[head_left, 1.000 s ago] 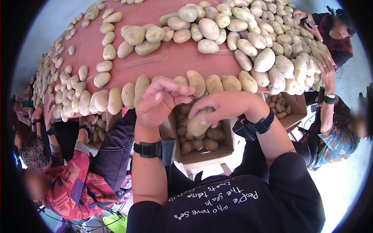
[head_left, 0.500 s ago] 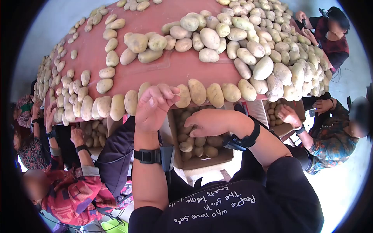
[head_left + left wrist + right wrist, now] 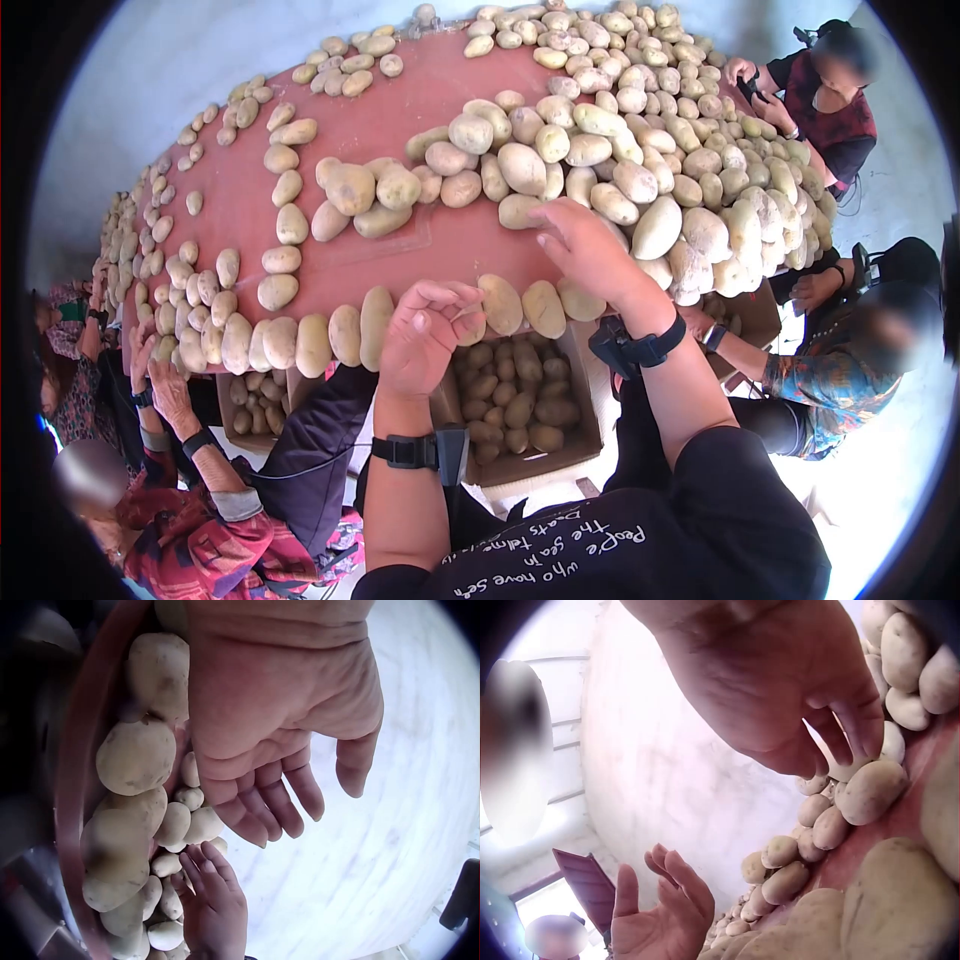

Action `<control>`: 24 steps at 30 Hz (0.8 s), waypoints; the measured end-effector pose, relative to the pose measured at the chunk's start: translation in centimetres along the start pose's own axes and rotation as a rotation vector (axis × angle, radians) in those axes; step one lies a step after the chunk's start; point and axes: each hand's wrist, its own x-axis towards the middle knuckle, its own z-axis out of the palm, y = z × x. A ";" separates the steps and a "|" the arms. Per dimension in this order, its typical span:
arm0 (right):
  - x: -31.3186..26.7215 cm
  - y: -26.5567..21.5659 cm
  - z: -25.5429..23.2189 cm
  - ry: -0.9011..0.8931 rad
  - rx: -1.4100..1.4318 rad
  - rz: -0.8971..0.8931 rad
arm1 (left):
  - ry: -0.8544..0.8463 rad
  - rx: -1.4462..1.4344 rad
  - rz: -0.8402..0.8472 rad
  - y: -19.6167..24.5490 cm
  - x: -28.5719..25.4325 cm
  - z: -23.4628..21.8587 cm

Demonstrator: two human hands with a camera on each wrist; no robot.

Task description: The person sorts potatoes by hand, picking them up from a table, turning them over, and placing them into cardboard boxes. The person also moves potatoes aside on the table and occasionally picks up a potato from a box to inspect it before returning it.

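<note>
Over the table's near edge, my left hand (image 3: 425, 335) hangs with loosely bent fingers and holds nothing; its palm (image 3: 285, 705) shows empty in the left wrist view. My right hand (image 3: 590, 255) reaches across the red table (image 3: 450, 255), its fingertips at a potato (image 3: 519, 211) on the near side of the heap. In the right wrist view, the fingers of the right hand (image 3: 795, 712) point down among potatoes, partly hiding a pale one. A row of potatoes, among them one (image 3: 543, 308), lines the near edge. Below it stands a cardboard box (image 3: 530, 467) holding several potatoes.
A large potato heap (image 3: 700, 170) covers the table's right side, with smaller groups at left. Another box (image 3: 235, 432) stands below the left edge. People sit at both sides; a neighbour's hand (image 3: 172, 400) is at the left edge.
My right hand has let go of the potato it held over the box and moved up to the heap. The left hand stays near the table edge, and the head view has shifted, showing more table.
</note>
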 end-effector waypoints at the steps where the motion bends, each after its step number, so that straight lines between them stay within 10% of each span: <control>1: 0.2 -0.1 0.1 0.020 -0.055 -0.004 | 0.010 -0.012 -0.014 0.0 0.2 0.1; 24: 1.6 -0.3 2.2 -0.419 -0.100 0.017 | 0.127 0.036 -0.042 0.4 2.3 -1.6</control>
